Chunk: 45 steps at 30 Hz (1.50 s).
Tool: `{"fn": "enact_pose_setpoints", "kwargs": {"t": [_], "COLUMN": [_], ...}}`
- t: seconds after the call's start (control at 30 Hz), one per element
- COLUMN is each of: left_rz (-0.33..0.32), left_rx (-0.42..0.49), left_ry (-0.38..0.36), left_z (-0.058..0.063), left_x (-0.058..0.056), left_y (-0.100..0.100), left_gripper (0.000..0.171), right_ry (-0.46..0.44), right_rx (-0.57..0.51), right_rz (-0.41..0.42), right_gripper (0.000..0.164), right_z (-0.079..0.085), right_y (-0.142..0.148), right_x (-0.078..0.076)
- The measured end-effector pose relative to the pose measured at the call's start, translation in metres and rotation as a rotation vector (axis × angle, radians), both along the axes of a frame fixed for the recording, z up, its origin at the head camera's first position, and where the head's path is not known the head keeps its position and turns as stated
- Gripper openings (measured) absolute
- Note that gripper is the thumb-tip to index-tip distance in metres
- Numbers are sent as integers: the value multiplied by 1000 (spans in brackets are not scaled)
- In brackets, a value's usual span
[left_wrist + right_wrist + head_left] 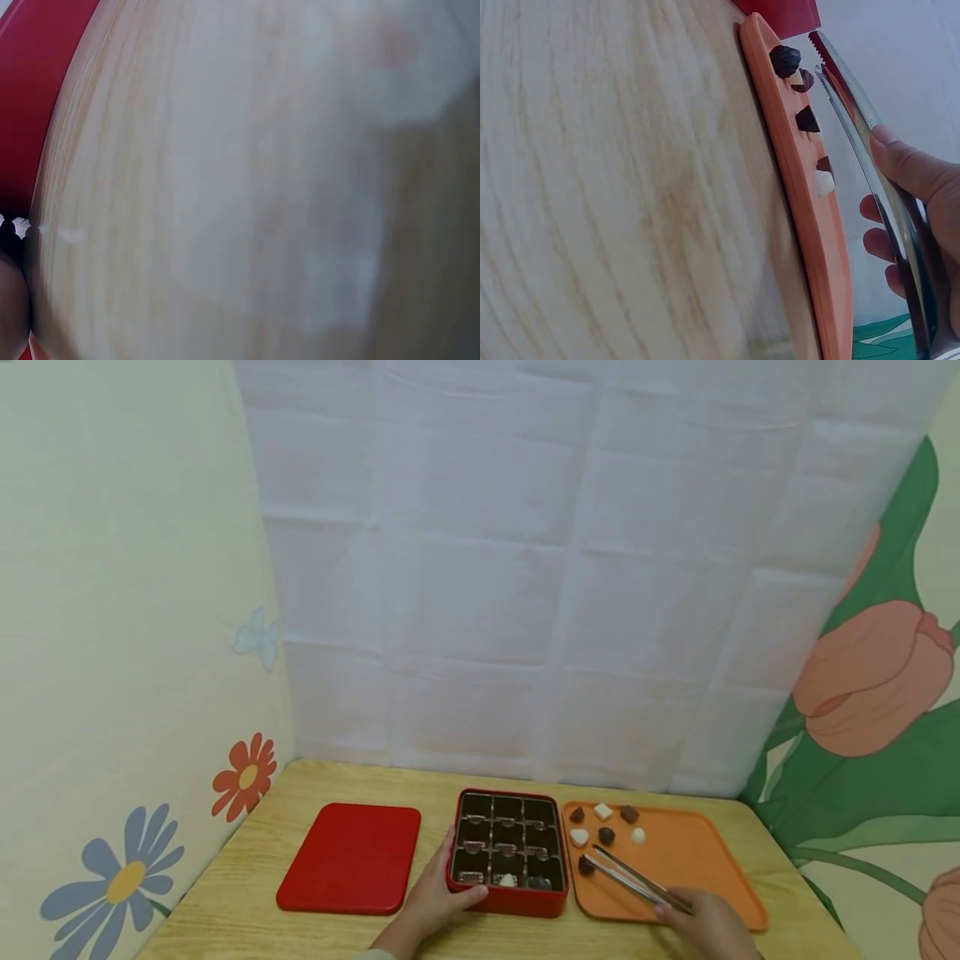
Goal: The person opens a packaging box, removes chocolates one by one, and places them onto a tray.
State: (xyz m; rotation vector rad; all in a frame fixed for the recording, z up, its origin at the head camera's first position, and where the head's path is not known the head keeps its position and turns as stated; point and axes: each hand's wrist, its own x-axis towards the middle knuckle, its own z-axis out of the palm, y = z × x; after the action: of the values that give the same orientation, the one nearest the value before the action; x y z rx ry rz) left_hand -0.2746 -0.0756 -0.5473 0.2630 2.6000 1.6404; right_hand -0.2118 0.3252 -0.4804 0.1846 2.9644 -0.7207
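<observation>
A red box with a dark divided insert stands mid-table. My left hand grips its front left corner, thumb at the front rim and fingers along the left side. In the front row of compartments, a white chocolate lies in the middle and a dark one at the right. My right hand holds metal tongs, whose tips are spread with nothing between them. They hover over the orange tray, near a dark chocolate at its left edge. The left wrist view shows mostly tabletop.
Several more dark and white chocolates, such as a white one, lie on the tray's far left part. A flat red lid rests on the wooden table left of the box. A white cloth hangs behind.
</observation>
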Motion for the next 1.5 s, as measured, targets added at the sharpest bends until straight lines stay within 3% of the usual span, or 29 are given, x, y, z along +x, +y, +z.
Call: {"fn": "enact_pose_setpoints", "kwargs": {"t": [0.27,0.5,0.7,0.9,1.07,1.37,1.5], "left_rz": [-3,0,-18,-30,-19,-8,-5], "left_rx": [0,0,11,8,-6,-15,-23], "left_ry": [26,31,32,42,34,10,5], "left_z": [-2,-4,-5,-5,-3,0,0], "left_x": [0,-3,-3,-1,0,2,2], "left_y": [0,0,-1,-2,-1,0,0], "left_gripper": [116,115,114,112,112,114,114], "right_ry": [18,25,21,35,139,196,237], "right_rx": [-24,47,59,105,149,251,326], "right_rz": [22,89,121,172,253,333,405], "right_gripper": [68,69,69,59,46,45,47], "right_z": [20,48,62,68,68,73,77], "right_y": [-9,-24,-37,-51,-60,-76,-80], "right_x": [-2,-7,-14,-20,-22,-25,-27]}}
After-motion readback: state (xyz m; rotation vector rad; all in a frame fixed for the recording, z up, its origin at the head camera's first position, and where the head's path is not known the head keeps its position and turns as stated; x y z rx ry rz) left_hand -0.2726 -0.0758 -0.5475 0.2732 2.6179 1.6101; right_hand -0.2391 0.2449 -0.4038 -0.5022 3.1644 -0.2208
